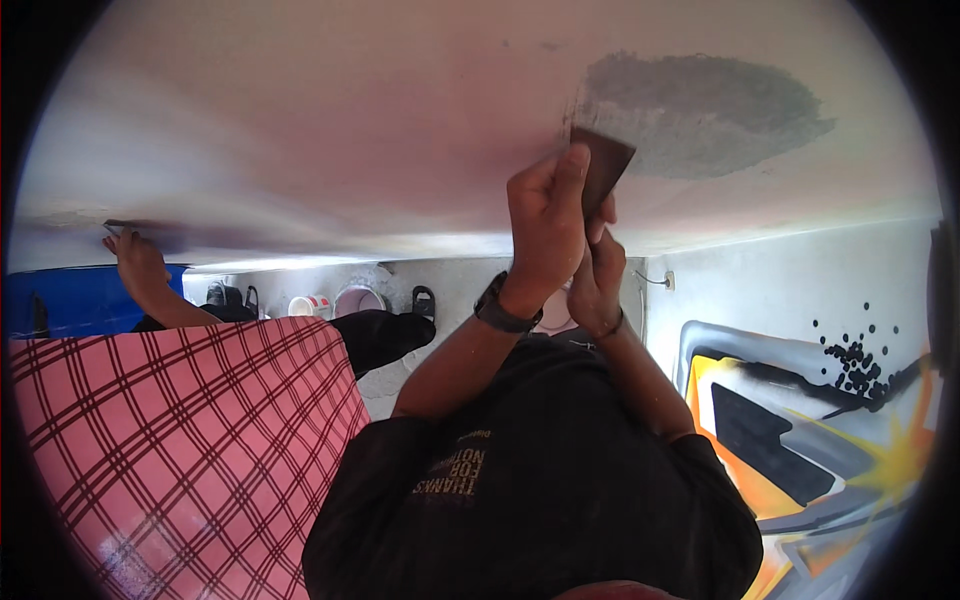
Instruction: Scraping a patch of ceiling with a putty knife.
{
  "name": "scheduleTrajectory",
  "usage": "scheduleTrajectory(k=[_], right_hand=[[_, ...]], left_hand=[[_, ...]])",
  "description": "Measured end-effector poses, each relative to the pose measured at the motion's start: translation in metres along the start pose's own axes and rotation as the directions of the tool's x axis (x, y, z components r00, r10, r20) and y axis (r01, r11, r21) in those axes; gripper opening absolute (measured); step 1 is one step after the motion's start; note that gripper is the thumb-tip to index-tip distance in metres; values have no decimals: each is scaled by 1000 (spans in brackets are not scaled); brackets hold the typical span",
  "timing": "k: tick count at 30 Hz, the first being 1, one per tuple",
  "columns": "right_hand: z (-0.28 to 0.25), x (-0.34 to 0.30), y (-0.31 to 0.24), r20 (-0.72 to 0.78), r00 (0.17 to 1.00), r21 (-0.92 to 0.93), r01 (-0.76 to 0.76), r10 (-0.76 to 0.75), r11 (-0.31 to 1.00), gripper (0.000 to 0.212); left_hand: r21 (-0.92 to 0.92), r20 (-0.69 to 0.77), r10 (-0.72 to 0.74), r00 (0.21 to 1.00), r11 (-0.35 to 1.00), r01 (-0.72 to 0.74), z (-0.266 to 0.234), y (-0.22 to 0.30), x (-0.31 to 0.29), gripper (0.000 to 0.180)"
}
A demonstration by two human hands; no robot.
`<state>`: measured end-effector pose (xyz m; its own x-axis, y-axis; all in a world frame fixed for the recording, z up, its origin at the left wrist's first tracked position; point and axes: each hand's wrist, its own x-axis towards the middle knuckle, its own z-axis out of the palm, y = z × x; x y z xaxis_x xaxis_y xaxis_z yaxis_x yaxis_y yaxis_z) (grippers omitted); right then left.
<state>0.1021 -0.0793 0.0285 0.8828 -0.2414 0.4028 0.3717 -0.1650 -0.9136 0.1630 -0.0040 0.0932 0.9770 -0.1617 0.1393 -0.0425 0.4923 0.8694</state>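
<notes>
My left hand [548,222], with a dark watch on its wrist, is raised at the wall and closed round a flat, dark brown rectangular scraper [605,165]. Its thumb lies along the near face, and a corner meets the wall surface beside a rough grey patch of filler [710,115]. Close below and to the right is my right hand [600,280], a thin band at the wrist. Its fingers are bent upward and partly hidden behind my left hand; what they hold, if anything, cannot be made out.
At the left, another person's hand [140,260] presses a thin flat tool [125,223] to the wall. A pink checked surface [200,430] fills the lower left. Buckets [360,300] and a dark sandal [424,302] are on the floor. A painted wall [800,420] stands at the right.
</notes>
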Motion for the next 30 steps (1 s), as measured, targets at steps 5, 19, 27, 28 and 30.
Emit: scheduleTrajectory(k=[5,19,27,28,30], right_hand=[[-28,-24,4,193,968,-39,-157,162,987,12],[-48,-46,46,504,775,-61,-410,382,910,22],[-71,-58,74,664,660,-114,-377,353,919,19],[-76,-53,71,691,619,-145,-387,373,911,19],[-88,-50,72,704,588,-180,-396,399,900,19]], left_hand=[[-67,-32,-272,962,961,269,-18,-38,-29,44],[87,-68,-196,978,976,201,-38,-64,-43,15],[353,-53,-108,993,928,120,-48,-84,-72,27],[342,-31,-189,981,921,188,-52,-83,-75,27],[346,-12,-185,983,921,178,-54,-83,-77,25]])
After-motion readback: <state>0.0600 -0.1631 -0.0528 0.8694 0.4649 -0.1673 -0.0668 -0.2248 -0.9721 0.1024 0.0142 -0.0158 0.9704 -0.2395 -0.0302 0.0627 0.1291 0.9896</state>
